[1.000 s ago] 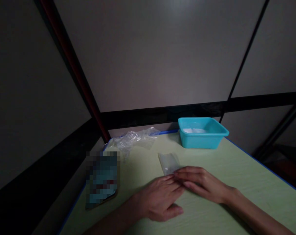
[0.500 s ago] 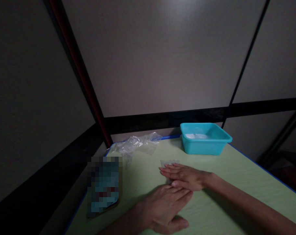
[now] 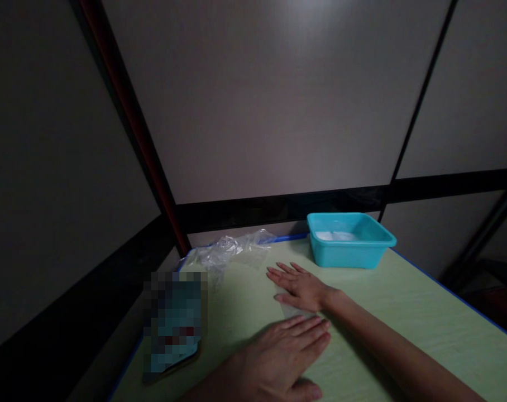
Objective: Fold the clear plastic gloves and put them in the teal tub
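A small clear plastic bag (image 3: pixel 294 310) lies flat on the pale green table (image 3: pixel 404 312); only a strip of it shows between my hands. My right hand (image 3: pixel 297 286) rests palm down on its far part, fingers stretched out and pointing left. My left hand (image 3: pixel 285 354) lies flat on the table at the bag's near end, fingers straight and together. Neither hand grips anything.
A turquoise plastic tub (image 3: pixel 349 239) with something white inside stands at the table's far edge. Crumpled clear plastic (image 3: pixel 230 251) lies at the far left corner. A blurred-out dark object (image 3: pixel 173 321) sits near the left edge. Grey partition walls close off the back and left.
My right hand has slid away from me along the bag, from its near end to its far part. My left hand has stayed flat near the bag's near end.
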`<state>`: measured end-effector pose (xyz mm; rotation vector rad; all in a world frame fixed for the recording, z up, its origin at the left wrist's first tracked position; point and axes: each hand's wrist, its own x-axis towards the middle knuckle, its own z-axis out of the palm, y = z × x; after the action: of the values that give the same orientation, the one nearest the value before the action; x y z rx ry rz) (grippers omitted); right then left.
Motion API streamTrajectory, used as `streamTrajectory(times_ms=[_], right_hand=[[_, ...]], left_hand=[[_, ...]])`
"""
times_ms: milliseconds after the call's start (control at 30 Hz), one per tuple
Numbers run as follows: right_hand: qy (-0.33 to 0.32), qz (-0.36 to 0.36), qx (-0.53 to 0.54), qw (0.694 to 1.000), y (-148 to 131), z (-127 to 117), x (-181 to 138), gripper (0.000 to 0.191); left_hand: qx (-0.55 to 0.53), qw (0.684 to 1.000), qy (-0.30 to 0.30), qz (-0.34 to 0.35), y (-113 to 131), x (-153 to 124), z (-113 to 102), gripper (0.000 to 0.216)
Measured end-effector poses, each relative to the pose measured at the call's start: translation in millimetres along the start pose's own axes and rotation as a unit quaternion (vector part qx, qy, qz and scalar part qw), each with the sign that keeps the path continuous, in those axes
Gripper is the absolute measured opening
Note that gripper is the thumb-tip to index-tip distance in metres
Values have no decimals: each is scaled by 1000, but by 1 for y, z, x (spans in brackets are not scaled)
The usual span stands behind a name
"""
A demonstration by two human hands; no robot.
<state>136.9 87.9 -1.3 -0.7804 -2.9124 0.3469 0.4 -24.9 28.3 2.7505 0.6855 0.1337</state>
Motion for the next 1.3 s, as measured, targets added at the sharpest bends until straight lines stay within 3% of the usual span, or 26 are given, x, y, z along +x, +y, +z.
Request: streamTrajectory(times_ms=[367, 633, 833, 933, 1000, 1300], right_hand=[[68, 93, -5, 993, 21, -1, 30, 74], [148, 143, 4, 979, 19, -2, 40, 72], [147, 81, 53, 984, 12, -18, -3, 47], [100, -34, 101, 989, -1, -20, -38, 45], [74, -70, 108, 989, -11, -19, -54, 44], [28, -104, 114, 988, -25, -10, -60, 43]], left_hand=[[0, 1000, -6, -3, -1, -1, 2, 57], [7, 1000, -14, -7, -2, 0, 3, 57], [3, 1000, -16, 3, -2, 1, 2, 59], [2, 1000, -13, -3, -1, 0, 2, 58], [5, 1000, -11, -8, 0, 0, 2, 58], [33, 998, -17, -43, 2, 0, 3, 55]])
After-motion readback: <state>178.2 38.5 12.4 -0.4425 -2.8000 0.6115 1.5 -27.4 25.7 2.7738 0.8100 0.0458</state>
